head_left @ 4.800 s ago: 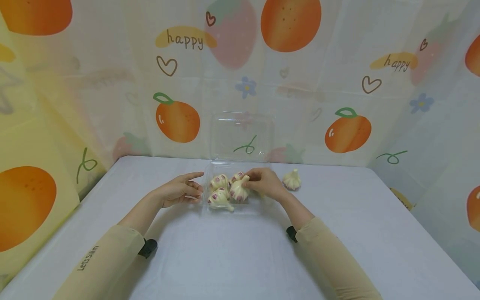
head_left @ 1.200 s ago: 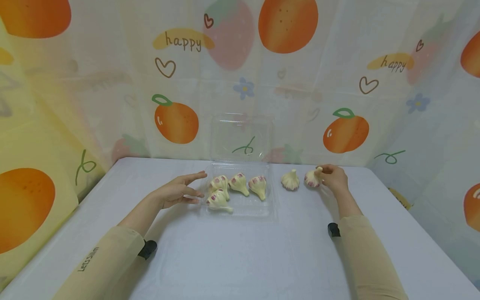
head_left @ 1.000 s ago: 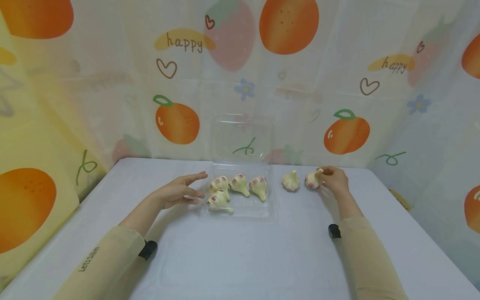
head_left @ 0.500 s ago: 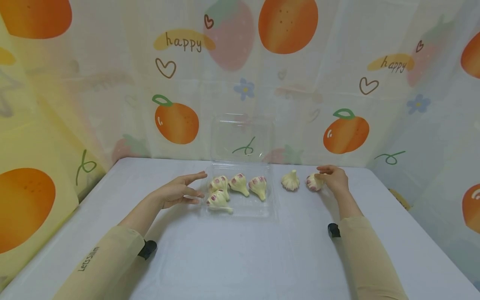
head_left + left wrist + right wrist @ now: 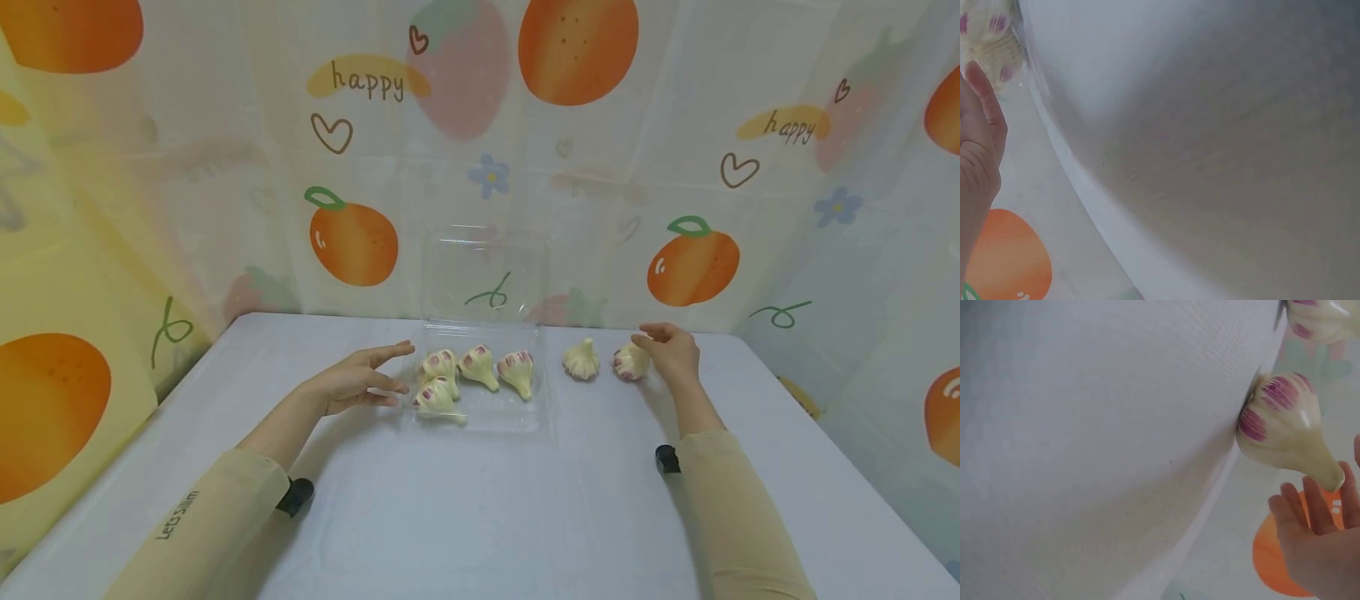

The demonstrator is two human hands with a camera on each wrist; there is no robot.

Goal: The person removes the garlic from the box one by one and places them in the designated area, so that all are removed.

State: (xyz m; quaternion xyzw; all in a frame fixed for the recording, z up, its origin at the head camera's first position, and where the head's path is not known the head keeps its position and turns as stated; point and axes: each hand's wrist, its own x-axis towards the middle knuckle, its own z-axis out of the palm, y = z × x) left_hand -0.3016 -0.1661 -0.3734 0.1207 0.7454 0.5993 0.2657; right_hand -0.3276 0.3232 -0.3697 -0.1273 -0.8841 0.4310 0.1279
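Note:
My right hand (image 5: 672,357) is beside a garlic bulb (image 5: 630,363) at the right of the table. In the right wrist view, its fingers (image 5: 1316,506) spread loosely by the stem of that bulb (image 5: 1285,419), not curled round it. Another garlic bulb (image 5: 581,361) stands stem up just to the left. My left hand (image 5: 363,383) extends toward the left side of a clear plastic clamshell box (image 5: 517,423), fingers relaxed and holding nothing. Several purple-marked garlic bulbs lie inside, among them one at the right (image 5: 516,373) and one at the front left (image 5: 438,400).
The box's clear lid (image 5: 483,275) stands raised behind it, near the patterned curtain (image 5: 592,183). A white cloth (image 5: 435,508) covers the table, whose far edge runs close behind the box and the bulbs.
My right hand has carried a garlic bulb from the box to the table at the right, then let go of its stem and lifted slightly. The left hand has hardly moved.

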